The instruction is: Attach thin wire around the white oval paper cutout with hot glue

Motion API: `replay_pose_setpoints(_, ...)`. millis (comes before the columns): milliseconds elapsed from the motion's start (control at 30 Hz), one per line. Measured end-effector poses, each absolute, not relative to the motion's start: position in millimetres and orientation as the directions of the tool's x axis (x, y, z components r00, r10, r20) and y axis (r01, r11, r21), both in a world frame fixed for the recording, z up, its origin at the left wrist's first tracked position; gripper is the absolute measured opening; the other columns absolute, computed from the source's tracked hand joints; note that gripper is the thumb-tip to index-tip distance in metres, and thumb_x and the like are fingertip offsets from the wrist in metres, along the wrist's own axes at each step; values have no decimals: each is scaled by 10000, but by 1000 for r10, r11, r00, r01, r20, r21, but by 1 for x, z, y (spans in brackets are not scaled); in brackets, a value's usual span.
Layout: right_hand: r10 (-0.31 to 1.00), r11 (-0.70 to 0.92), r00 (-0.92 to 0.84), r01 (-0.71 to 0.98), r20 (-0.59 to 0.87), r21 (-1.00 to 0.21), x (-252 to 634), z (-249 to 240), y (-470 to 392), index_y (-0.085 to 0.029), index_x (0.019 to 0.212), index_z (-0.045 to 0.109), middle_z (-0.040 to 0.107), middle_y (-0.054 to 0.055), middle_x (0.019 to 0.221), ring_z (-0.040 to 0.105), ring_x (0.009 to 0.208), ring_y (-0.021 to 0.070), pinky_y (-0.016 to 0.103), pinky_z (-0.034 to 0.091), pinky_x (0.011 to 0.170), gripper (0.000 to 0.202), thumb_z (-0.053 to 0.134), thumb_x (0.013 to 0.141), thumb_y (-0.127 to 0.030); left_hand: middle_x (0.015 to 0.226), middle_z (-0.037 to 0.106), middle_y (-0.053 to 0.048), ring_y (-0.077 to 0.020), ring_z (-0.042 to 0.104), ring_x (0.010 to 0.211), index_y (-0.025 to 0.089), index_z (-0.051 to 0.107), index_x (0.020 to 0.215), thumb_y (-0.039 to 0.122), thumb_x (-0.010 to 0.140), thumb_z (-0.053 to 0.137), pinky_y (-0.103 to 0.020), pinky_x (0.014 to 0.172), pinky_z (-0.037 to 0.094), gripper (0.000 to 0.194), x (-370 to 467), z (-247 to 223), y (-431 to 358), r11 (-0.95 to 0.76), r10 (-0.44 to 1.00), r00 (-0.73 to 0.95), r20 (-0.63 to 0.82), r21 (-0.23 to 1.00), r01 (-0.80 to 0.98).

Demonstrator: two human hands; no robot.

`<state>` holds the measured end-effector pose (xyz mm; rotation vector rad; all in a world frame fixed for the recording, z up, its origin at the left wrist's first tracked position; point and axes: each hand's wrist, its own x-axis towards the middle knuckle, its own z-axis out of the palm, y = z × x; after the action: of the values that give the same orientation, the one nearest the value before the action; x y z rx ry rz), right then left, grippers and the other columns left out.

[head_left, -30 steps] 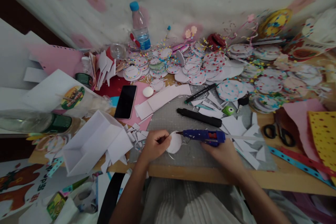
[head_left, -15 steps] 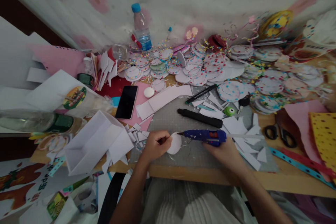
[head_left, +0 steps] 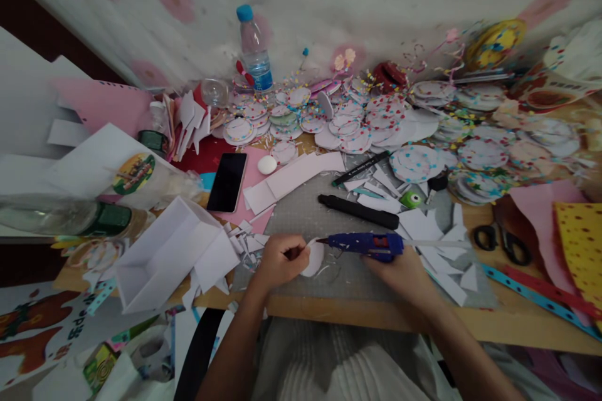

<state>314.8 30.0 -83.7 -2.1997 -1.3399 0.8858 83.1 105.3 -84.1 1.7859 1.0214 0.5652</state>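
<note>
Steady pinch, light touch

The left grip (head_left: 282,260) pinches a white disc (head_left: 316,259) by its left side; the right grip (head_left: 399,276) wraps around a blue glue gun (head_left: 364,244), though whether it squeezes the trigger cannot be told. The disc is near the middle of the worktop (head_left: 338,312)'s near edge, over a grey cutting mat (head_left: 350,283), with the gun's tip at or just above its upper rim. Working well here probably means turning the disc by the pinch, nozzle low and level, skin clear of the likely hot tip. Farther out, the glue stick (head_left: 435,243) juts over paper scraps (head_left: 444,266) toward the right edge, so snagging seems possible.
</note>
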Motion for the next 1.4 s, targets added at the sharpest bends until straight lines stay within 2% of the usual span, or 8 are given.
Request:
replay_pose_setpoints(200, 901, -434, 310, 621, -304, -652, 314, -84, 28, -224, 602, 617, 663, 36, 567, 644, 586, 248, 301, 453, 515, 182, 549, 641, -388, 478, 369, 55, -71, 325, 460, 174, 408, 521, 206, 760, 525, -206, 462, 235, 269, 83, -84, 106, -182, 836, 545, -71, 900, 397)
replay_pose_setpoints(433, 907, -421, 287, 628, -308, -654, 307, -79, 30, -220, 661, 638, 687, 50, 635, 656, 624, 256, 300, 451, 526, 211, 525, 646, -398, 486, 357, 57, -73, 320, 463, 175, 404, 519, 205, 766, 528, -210, 464, 235, 278, 84, -84, 106, -187, 834, 548, -64, 902, 389)
replay_pose_setpoints(767, 898, -440, 322, 639, -300, -631, 312, -82, 28, -227, 572, 555, 626, 44, 549, 620, 573, 251, 306, 420, 509, 209, 518, 637, -423, 500, 362, 55, -74, 328, 481, 168, 427, 539, 204, 788, 525, -211, 473, 229, 269, 83, -82, 106, -167, 825, 559, -76, 914, 370)
replay_pose_setpoints(1033, 891, -451, 368, 634, -268, -628, 320, -84, 22, -207, 599, 612, 654, 47, 558, 623, 542, 243, 313, 442, 501, 239, 542, 641, -432, 526, 363, 46, -78, 327, 498, 165, 432, 560, 243, 831, 504, -215, 477, 237, 290, 80, -83, 108, -116, 840, 537, -77, 941, 317)
replay_pose_setpoints(1100, 900, -428, 357, 624, -249, -654, 321, -83, 21, -207, 606, 618, 651, 34, 551, 619, 532, 229, 308, 459, 502, 236, 546, 652, -427, 528, 351, 47, -78, 323, 502, 166, 423, 559, 250, 835, 508, -216, 480, 237, 300, 79, -84, 109, -107, 847, 527, -73, 947, 303)
replay_pose_setpoints(1267, 930, -324, 319, 470, -185, -821, 319, -76, 18, -206, 702, 648, 697, 30, 623, 666, 590, 234, 317, 540, 559, 210, 581, 684, -404, 534, 349, 48, -77, 326, 508, 165, 433, 569, 276, 848, 526, -212, 479, 240, 315, 78, -85, 109, -90, 863, 501, -66, 955, 281)
replay_pose_setpoints(1400, 933, -318, 286, 375, -217, -871, 319, -80, 6, -191, 941, 670, 746, 71, 819, 703, 725, 269, 378, 581, 682, 342, 583, 715, -432, 521, 380, 45, -76, 362, 488, 160, 477, 582, 300, 864, 531, -208, 466, 258, 320, 79, -84, 108, -76, 866, 494, -74, 958, 276)
